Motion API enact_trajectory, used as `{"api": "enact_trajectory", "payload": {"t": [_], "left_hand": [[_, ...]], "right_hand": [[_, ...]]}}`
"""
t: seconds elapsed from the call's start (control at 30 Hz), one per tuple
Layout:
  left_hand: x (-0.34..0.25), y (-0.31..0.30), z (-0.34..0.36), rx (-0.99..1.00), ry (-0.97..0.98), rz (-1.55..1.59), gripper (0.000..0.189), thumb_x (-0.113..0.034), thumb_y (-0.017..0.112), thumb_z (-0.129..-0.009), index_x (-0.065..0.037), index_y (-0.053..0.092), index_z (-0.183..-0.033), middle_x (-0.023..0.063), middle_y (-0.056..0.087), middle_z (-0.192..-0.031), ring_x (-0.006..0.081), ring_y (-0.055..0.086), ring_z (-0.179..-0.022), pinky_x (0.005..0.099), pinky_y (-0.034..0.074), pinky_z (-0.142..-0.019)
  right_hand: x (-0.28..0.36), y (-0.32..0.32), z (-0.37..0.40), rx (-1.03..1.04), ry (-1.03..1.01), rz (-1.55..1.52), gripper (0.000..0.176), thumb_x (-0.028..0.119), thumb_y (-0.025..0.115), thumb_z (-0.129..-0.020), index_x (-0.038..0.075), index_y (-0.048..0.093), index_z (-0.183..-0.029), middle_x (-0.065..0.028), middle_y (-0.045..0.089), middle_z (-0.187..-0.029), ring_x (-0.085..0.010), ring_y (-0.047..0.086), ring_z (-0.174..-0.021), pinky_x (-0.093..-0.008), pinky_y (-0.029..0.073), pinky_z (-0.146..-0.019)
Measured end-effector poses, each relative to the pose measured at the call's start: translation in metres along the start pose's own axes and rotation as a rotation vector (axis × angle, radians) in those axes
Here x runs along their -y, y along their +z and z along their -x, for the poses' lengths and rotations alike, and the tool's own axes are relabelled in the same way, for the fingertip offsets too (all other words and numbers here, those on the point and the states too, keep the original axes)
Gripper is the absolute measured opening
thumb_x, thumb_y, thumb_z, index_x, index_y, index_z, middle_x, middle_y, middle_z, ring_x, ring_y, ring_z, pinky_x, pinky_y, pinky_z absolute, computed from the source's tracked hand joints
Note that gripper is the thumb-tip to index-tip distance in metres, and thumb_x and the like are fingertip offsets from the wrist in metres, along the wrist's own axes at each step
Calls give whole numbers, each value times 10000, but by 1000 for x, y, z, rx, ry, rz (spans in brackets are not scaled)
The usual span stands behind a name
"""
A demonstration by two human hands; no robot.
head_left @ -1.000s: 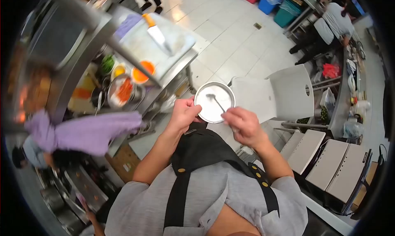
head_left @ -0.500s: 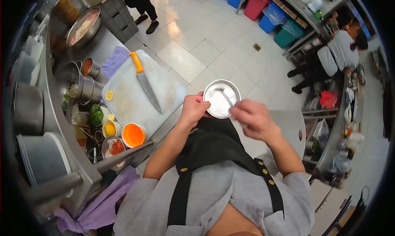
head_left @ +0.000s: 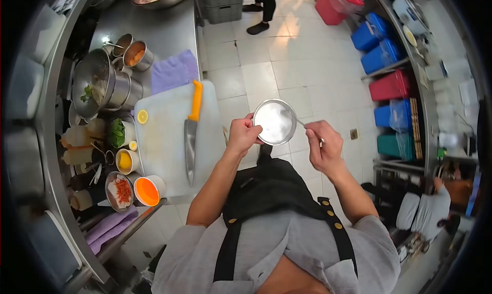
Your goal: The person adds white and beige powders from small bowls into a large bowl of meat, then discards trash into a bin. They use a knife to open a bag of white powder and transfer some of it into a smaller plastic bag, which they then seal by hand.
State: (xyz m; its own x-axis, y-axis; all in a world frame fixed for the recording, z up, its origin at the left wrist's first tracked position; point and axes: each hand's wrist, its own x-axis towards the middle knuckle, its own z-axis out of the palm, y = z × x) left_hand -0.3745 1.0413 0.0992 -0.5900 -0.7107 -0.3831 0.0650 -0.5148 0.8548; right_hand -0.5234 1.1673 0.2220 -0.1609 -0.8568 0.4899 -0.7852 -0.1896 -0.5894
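Note:
My left hand (head_left: pixel 244 136) is closed round the left rim of a round metal bowl (head_left: pixel 277 102), its thumb over the edge. Inside lies something bright white and smooth-looking. My right hand (head_left: pixel 326 146) pinches the thin handle of a metal spoon (head_left: pixel 301 124) at the bowl's right rim; the spoon's head cannot be made out. To the left, a white cutting board (head_left: pixel 166 145) carries a knife with an orange handle (head_left: pixel 196 102) and a cut lemon half (head_left: pixel 142 116).
Left of the board stand a tub of orange liquid (head_left: pixel 147 191), a bowl of red shreds (head_left: pixel 121 192), a yellow-filled cup (head_left: pixel 124 160) and green leaves (head_left: pixel 117 133). A purple cloth (head_left: pixel 175 70) lies behind. Another person (head_left: pixel 424 212) bends at the right shelving; another person's legs (head_left: pixel 265 9) show ahead.
The spoon has moved from the bowl's middle to its right rim, my right hand shifting right. My view has turned, and the board now lies straighter on my left.

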Motion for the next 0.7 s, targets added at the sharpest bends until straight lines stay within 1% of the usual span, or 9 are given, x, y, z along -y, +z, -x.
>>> {"api": "enact_trajectory", "payload": {"t": [0.03, 0.2, 0.3, 0.47, 0.53, 0.57, 0.63, 0.67, 0.7], "left_hand": [[-6, 6, -11, -42, 11, 3, 238, 63, 551, -687, 30, 435, -482, 276, 507, -1143, 265, 633, -795, 293, 575, -441], [-52, 32, -57, -142, 24, 34, 241, 70, 551, -687, 36, 427, -482, 215, 516, -1144, 258, 636, -750, 299, 574, -434], [-76, 37, -87, -191, 54, 54, 246, 66, 551, -691, 35, 424, -483, 185, 524, -1129, 244, 633, -712, 303, 572, -432], [-117, 27, -154, -317, 24, 28, 250, 52, 548, -701, 15, 429, -485, 131, 555, -1092, 225, 623, -656, 327, 556, -431], [-136, 14, -184, -317, 46, 42, 253, 48, 550, -703, 15, 427, -485, 125, 556, -1096, 226, 624, -657, 332, 555, -433], [-147, 5, -202, -307, 71, 46, 256, 43, 551, -704, 15, 425, -484, 120, 557, -1100, 228, 624, -657, 338, 553, -436], [-168, -11, -239, -303, 166, 47, 251, 54, 550, -695, 25, 426, -479, 164, 543, -1132, 253, 636, -694, 326, 557, -427], [-180, -17, -256, -315, 171, 34, 266, 46, 548, -705, 2, 409, -484, 174, 544, -1114, 244, 632, -648, 345, 569, -457], [-194, -23, -272, -332, 177, 21, 282, 37, 547, -716, -21, 391, -488, 185, 545, -1096, 236, 629, -603, 363, 580, -488]], "right_hand": [[-19, -5, -17, -17, -37, -21, 184, -83, 564, -687, 2, 559, -849, -112, 565, -725, -281, 560, -615, -330, 462, -538], [-95, 0, -80, 327, -206, -54, 199, -53, 585, -689, 37, 568, -866, -108, 539, -743, -289, 540, -638, -368, 444, -541], [-116, 3, -130, 259, -252, -153, 199, -55, 582, -686, 37, 570, -863, -106, 540, -741, -295, 548, -649, -366, 453, -553], [-158, 22, -205, 336, -410, -315, 161, -74, 572, -718, 13, 578, -854, -122, 563, -748, -284, 555, -628, -338, 446, -515], [-180, 24, -241, 133, -261, -255, 70, -38, 548, -803, -11, 581, -860, -114, 576, -718, -225, 560, -569, -283, 438, -481], [-191, 35, -258, 132, -273, -256, 70, -38, 548, -803, -11, 581, -860, -114, 576, -718, -225, 560, -569, -283, 438, -481], [-220, 65, -294, 51, -49, -395, 74, 20, 529, -871, -28, 578, -844, -84, 568, -673, -144, 552, -537, -252, 425, -459], [-235, 84, -307, 67, 68, -566, 134, 91, 502, -914, -14, 567, -861, -54, 562, -672, -97, 526, -537, -247, 404, -449], [-244, 95, -327, 75, 50, -567, 134, 91, 502, -914, -14, 567, -861, -54, 562, -672, -97, 526, -537, -247, 404, -449]]}}
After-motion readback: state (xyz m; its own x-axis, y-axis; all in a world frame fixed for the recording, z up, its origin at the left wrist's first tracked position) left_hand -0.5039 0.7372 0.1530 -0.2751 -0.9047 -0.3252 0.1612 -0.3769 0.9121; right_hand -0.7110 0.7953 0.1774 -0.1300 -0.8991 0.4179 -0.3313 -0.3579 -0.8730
